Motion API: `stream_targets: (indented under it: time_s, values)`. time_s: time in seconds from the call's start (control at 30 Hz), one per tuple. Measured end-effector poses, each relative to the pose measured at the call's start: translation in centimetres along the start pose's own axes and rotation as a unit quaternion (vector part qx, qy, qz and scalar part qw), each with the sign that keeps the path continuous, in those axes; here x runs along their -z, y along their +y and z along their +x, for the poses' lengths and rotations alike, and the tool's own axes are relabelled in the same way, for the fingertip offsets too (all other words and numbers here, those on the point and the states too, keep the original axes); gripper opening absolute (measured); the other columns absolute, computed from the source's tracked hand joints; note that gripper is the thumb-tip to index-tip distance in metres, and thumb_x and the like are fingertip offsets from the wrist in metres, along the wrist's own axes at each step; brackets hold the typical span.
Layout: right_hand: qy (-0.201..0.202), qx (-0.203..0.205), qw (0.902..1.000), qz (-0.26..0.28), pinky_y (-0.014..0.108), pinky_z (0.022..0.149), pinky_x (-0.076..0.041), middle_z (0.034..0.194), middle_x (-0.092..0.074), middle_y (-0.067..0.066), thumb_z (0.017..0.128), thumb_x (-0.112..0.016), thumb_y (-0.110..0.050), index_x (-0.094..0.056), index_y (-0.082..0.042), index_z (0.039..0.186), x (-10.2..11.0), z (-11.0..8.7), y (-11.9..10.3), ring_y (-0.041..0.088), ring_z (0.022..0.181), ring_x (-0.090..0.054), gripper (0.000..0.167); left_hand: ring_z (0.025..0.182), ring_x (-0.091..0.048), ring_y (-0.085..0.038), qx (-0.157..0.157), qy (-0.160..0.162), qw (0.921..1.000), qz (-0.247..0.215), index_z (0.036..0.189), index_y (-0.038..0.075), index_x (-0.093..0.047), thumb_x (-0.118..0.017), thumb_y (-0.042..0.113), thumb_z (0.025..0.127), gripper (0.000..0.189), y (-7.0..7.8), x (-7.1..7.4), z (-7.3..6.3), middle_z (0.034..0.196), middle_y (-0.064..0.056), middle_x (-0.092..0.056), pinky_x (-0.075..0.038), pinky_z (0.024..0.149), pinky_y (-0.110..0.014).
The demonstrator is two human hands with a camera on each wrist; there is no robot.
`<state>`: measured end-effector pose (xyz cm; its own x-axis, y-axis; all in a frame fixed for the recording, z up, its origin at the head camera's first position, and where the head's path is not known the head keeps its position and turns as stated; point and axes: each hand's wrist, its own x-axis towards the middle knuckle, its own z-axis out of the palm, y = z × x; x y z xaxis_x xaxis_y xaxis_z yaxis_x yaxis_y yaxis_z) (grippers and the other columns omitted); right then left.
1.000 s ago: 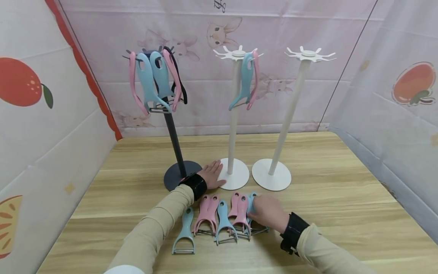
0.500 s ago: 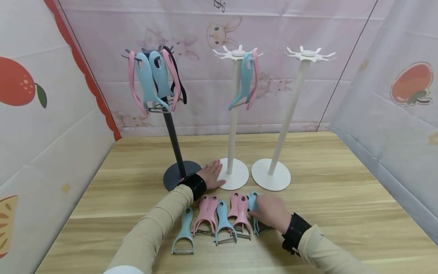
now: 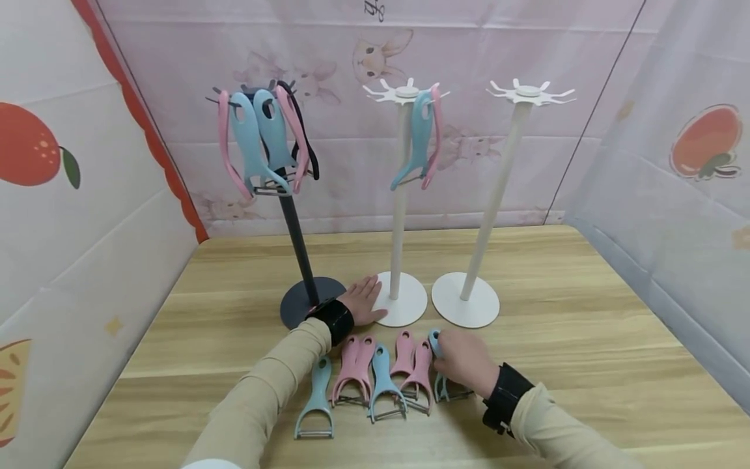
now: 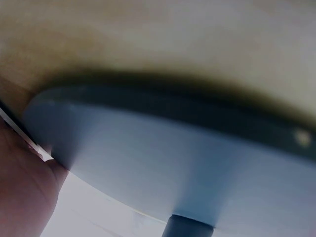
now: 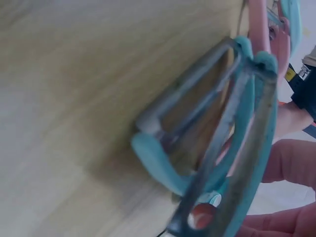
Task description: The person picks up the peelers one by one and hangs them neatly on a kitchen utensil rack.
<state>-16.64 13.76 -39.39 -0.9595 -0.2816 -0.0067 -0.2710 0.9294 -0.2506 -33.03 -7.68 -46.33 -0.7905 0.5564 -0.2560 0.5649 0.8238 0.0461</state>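
My left hand point(image 3: 363, 299) lies with fingers extended on the round base of the middle white stand point(image 3: 410, 306). Its wrist is over the black stand's base point(image 4: 148, 143). With fingers curled, my right hand point(image 3: 465, 360) grips a blue peeler point(image 3: 434, 341), whose handle is mostly covered. In the right wrist view two blue peeler heads overlap, one tilted in front point(image 5: 252, 163), the other against the table point(image 5: 155, 158). Left of this hand lie two pink peelers point(image 3: 420, 371). Further left come a blue peeler point(image 3: 382, 368), two more pink ones point(image 3: 350, 365) and another blue one point(image 3: 318, 391).
Several blue, pink and black peelers point(image 3: 250, 140) hang on the black stand point(image 3: 300, 241). The middle white stand carries one blue peeler point(image 3: 420, 130) and one pink peeler point(image 3: 435, 140). A second white stand point(image 3: 489, 208) at right has bare hooks. Printed cloth walls point(image 3: 656, 195) enclose the wooden table point(image 3: 556, 293).
The right hand has shifted slightly right with the blue peeler. A pink peeler beside it has turned and moved a little right, separating from its pink neighbour. The left hand has stayed put.
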Motion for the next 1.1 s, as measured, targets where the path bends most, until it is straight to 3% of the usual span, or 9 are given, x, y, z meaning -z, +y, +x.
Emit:
stream_targets:
  time_s: [0.1, 0.27, 0.47, 0.57, 0.77, 0.97, 1.1]
  values:
    - [0.012, 0.002, 0.9999, -0.004, 0.024, 0.043, -0.029, 0.056, -0.035, -0.002, 0.072, -0.072, -0.009, -0.049, -0.008, 0.062, 0.5, 0.2, 0.2, 0.013, 0.049, -0.036, 0.025, 0.142, -0.003, -0.023, -0.003, 0.004, 1.0000, 0.001, 0.150, 0.006, -0.009, -0.031, 0.053, 0.097, 0.074, -0.1, -0.2, 0.0, 0.156, -0.010, -0.001, -0.012, 0.112, -0.040]
    - [0.068, 0.004, 0.9976, -0.011, 0.026, 0.041, -0.033, 0.053, -0.035, -0.002, 0.074, -0.069, -0.011, -0.046, -0.009, 0.061, 2.1, 0.4, 0.5, 0.013, 0.047, -0.038, 0.027, 0.142, -0.003, -0.023, 0.000, 0.001, 1.0000, -0.004, 0.150, 0.006, -0.008, -0.032, 0.053, 0.097, 0.074, -0.1, 0.0, 0.0, 0.156, -0.010, -0.001, -0.012, 0.112, -0.041]
    - [0.166, 0.030, 0.9854, 0.027, 0.025, 0.038, -0.035, 0.054, -0.043, 0.000, 0.078, -0.063, -0.004, -0.053, -0.002, 0.076, 4.7, 0.8, 1.5, 0.013, 0.045, -0.043, 0.010, 0.142, -0.003, -0.023, 0.001, 0.000, 1.0000, 0.006, 0.150, 0.007, -0.008, -0.031, 0.053, 0.097, 0.074, -0.1, -0.2, 0.0, 0.156, -0.010, -0.001, -0.012, 0.112, -0.040]
    - [0.239, 0.051, 0.9681, 0.057, 0.026, 0.039, -0.038, 0.058, -0.052, 0.006, 0.080, -0.059, 0.000, -0.056, 0.003, 0.087, 6.5, 1.3, 2.0, 0.014, 0.046, -0.047, 0.008, 0.142, -0.004, -0.023, -0.001, 0.002, 1.0000, 0.005, 0.150, 0.007, -0.009, -0.032, 0.053, 0.097, 0.074, 0.0, -0.1, -0.1, 0.156, -0.010, -0.002, -0.013, 0.112, -0.040]
    - [0.368, 0.082, 0.9229, 0.078, 0.032, 0.041, -0.042, 0.067, -0.063, 0.016, 0.086, -0.055, 0.001, -0.057, 0.009, 0.109, 10.4, 2.8, 2.2, 0.021, 0.045, -0.053, 0.025, 0.142, -0.003, -0.023, 0.001, -0.003, 1.0000, 0.006, 0.150, 0.006, -0.008, -0.031, 0.052, 0.098, 0.073, 0.2, 0.2, -0.3, 0.156, -0.011, -0.001, -0.012, 0.112, -0.040]
    - [0.438, 0.106, 0.8802, 0.149, 0.043, 0.057, -0.053, 0.079, -0.064, 0.025, 0.088, -0.052, 0.003, -0.051, 0.012, 0.123, 13.9, 4.9, 1.2, 0.034, 0.064, -0.064, 0.036, 0.142, -0.003, -0.023, 0.003, -0.009, 0.9999, 0.009, 0.150, 0.006, -0.008, -0.031, 0.053, 0.097, 0.074, 0.3, 0.5, -0.6, 0.156, -0.011, -0.001, -0.012, 0.112, -0.039]
    - [0.464, 0.116, 0.8599, 0.178, 0.042, 0.061, -0.054, 0.080, -0.062, 0.024, 0.090, -0.050, 0.002, -0.050, 0.009, 0.127, 16.1, 6.6, 0.2, 0.032, 0.068, -0.062, 0.037, 0.142, -0.003, -0.024, 0.003, -0.010, 0.9999, 0.006, 0.150, 0.005, -0.009, -0.033, 0.052, 0.097, 0.074, 0.5, 0.8, -0.8, 0.156, -0.012, -0.002, -0.012, 0.112, -0.039]
